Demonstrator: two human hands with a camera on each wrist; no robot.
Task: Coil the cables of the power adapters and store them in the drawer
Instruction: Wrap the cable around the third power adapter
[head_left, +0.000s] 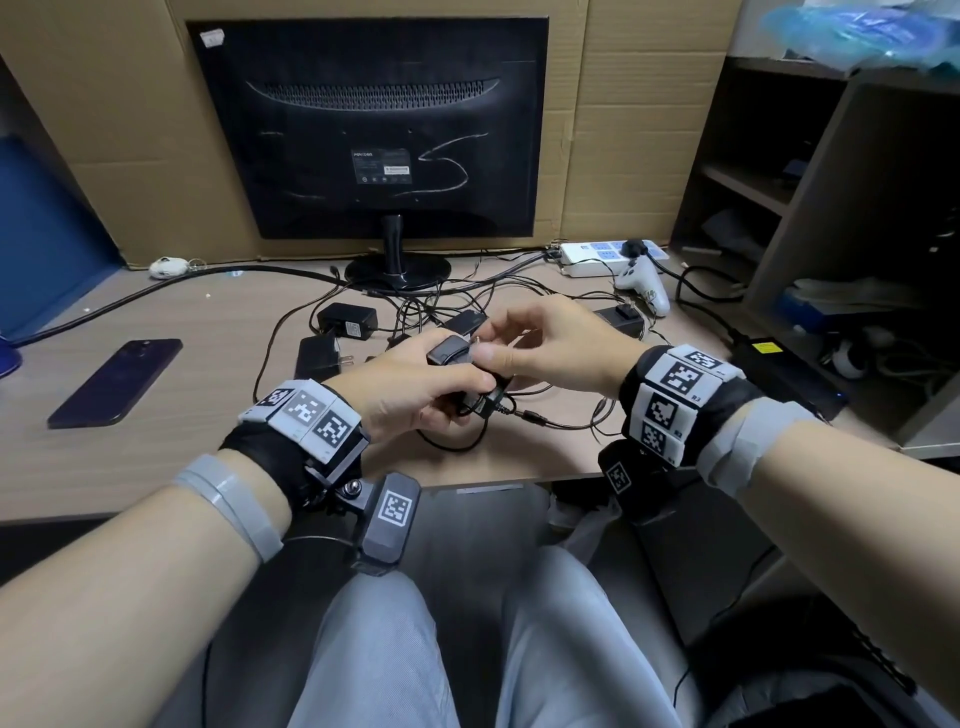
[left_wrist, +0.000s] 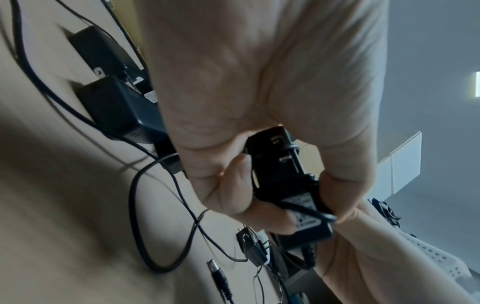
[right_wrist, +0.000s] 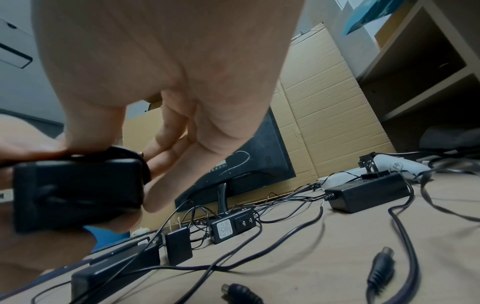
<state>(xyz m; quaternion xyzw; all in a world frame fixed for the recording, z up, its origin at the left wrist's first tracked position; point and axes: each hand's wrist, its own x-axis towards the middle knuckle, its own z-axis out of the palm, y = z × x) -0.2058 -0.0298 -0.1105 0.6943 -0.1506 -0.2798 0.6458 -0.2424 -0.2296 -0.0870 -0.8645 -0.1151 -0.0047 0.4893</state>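
Both hands hold one power adapter (head_left: 451, 352) above the bench (head_left: 208, 467).

The left hand (head_left: 415, 387) has its fingers (left_wrist: 233, 193) curled round the adapter body. The right hand (head_left: 550, 343) pinches the adapter's plug end between thumb and forefinger. Its cable (head_left: 467, 444) hangs in a loose loop to the bench. Further adapters (head_left: 347, 319) lie uncoiled near the monitor (head_left: 371, 130). No drawer is visible; the shelf unit (head_left: 810, 171) contents are indistinct.
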